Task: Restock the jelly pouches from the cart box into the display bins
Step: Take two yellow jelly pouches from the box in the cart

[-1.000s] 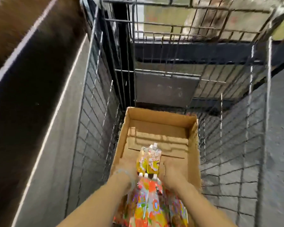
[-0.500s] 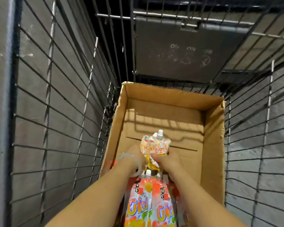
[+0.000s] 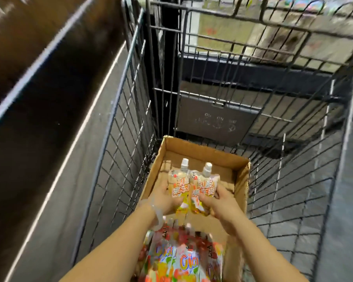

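An open cardboard box sits inside a black wire cart. Above the box I hold two orange-and-yellow jelly pouches with white caps, side by side and upright. My left hand grips the left pouch at its lower half. My right hand grips the right pouch the same way. Several more pouches printed "Cici" lie in the near end of the box, under my forearms. The far end of the box shows bare cardboard.
A dark shelf or bin wall with pale edge strips runs along the left of the cart. The cart's folding flap stands at its far end. Grey floor lies to the right.
Both hands have lifted the two pouches up out of the box and spread them side by side. My head has tilted up, showing more of the cart's far end.
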The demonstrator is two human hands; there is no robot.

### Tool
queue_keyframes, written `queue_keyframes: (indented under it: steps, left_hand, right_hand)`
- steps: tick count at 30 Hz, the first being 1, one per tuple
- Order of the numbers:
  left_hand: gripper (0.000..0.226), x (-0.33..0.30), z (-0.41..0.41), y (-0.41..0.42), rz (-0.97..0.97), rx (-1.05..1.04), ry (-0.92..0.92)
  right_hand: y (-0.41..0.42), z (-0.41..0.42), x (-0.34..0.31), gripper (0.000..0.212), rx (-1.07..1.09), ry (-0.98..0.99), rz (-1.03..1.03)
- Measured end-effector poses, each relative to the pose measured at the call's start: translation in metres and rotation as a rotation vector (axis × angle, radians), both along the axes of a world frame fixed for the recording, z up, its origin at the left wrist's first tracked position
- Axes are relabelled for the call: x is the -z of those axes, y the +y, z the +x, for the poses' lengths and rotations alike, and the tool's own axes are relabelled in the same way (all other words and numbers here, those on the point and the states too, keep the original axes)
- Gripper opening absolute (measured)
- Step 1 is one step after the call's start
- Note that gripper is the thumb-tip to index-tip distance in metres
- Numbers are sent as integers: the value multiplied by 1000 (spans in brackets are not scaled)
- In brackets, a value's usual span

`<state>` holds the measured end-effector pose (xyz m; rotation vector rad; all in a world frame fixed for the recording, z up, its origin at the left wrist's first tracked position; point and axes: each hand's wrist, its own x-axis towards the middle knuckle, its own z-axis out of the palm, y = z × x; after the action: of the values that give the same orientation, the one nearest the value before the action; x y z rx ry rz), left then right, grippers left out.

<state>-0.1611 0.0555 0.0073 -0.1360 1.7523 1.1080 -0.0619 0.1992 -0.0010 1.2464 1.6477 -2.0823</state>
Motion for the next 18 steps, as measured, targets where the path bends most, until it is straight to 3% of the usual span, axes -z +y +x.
queue_keyframes:
  steps: [5,8,11,18]
  left_hand:
    - [56,-66,38,-21,1,-27,171]
    - [39,-112,83,-38,157,-255,100]
    - [40,-148,144,-58,281,-444,99]
    - [49,-218,264,-123,291,-717,212]
  right_hand:
    - [-1,29,-69,26,-120,140,22]
    - [-10,57,-113,22,-191,220,39]
    - [-27,94,-152,25,-324,282,42]
    - [-83,170,-226,24,-606,379,1]
